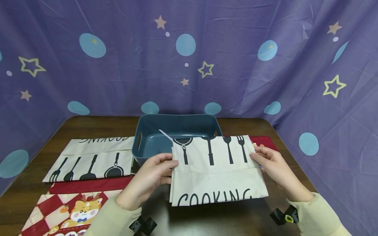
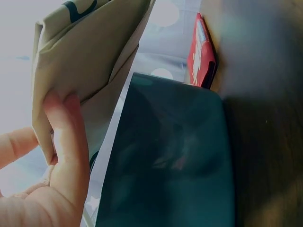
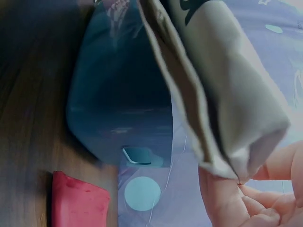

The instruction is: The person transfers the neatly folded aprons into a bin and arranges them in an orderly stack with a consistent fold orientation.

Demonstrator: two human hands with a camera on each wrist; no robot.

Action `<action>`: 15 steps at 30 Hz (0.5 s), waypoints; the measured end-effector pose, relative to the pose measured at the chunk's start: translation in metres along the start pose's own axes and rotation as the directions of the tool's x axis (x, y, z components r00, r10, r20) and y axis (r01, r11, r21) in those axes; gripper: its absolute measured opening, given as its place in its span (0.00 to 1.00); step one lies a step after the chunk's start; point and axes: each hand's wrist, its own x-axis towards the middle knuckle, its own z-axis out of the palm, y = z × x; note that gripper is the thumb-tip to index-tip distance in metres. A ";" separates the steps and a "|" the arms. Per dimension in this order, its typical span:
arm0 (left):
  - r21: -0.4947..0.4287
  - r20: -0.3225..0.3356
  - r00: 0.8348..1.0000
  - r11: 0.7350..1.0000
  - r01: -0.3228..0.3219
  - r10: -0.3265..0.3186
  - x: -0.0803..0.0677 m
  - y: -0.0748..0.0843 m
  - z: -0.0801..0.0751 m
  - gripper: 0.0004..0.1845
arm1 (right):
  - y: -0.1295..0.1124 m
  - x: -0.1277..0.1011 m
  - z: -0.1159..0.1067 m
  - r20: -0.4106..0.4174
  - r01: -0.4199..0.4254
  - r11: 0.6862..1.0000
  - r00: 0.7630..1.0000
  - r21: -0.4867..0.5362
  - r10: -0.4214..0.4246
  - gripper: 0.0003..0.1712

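Observation:
Both my hands hold up a folded cream apron with black utensil prints and the word COOKING, in front of a blue-green bin. My left hand pinches its left edge, thumb in front and fingers behind. At the upper right edge, my right hand pinches it the same way. A pale strap sticks out at the apron's upper left, over the bin's opening. In the left wrist view, fingers press against the underside of the folded cloth. The right wrist view shows its layered edge.
Left of the bin lies another folded cream apron with the same print, turned around. Nearer me is a folded red checked cloth with a cartoon animal. A red folded cloth lies right of the bin. A purple curtain hangs behind the wooden table.

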 end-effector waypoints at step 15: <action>-0.005 -0.037 0.999 1.000 0.016 -0.016 -0.003 0.004 -0.011 0.26 | -0.016 0.005 0.001 0.118 0.064 0.998 0.991 0.011 -0.065 0.30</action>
